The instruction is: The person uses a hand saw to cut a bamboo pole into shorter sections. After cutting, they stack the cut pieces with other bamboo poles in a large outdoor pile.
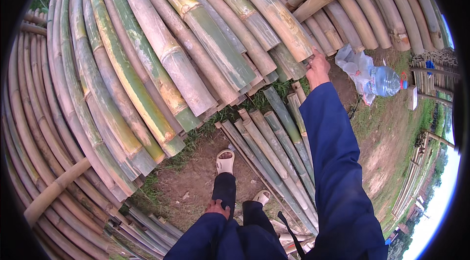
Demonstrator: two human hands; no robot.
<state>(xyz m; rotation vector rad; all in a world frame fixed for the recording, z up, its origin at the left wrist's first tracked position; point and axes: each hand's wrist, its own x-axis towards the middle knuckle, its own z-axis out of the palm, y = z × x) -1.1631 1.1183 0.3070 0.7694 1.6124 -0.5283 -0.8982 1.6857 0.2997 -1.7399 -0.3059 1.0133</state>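
My right hand [319, 68], at the end of a long dark blue sleeve, grips the cut end of a yellowish bamboo pole [281, 17]. The thumb and fingers bend around the pole's rim; part of the grip is hidden. That pole lies at the right side of a broad stack of green and tan bamboo poles [166, 59], their cut ends facing me. Low in the view, my left hand [217, 207] rests on my dark-trousered leg with its fingers spread over the knee and nothing in it.
Right of my right hand stands a large clear water bottle [384, 82] beside a crumpled plastic bag [353, 66]. Thinner bamboo poles [279, 150] lie on the ground by my legs. A crosswise pole [56, 191] spans the left stack. More bamboo [377, 15] lies at upper right.
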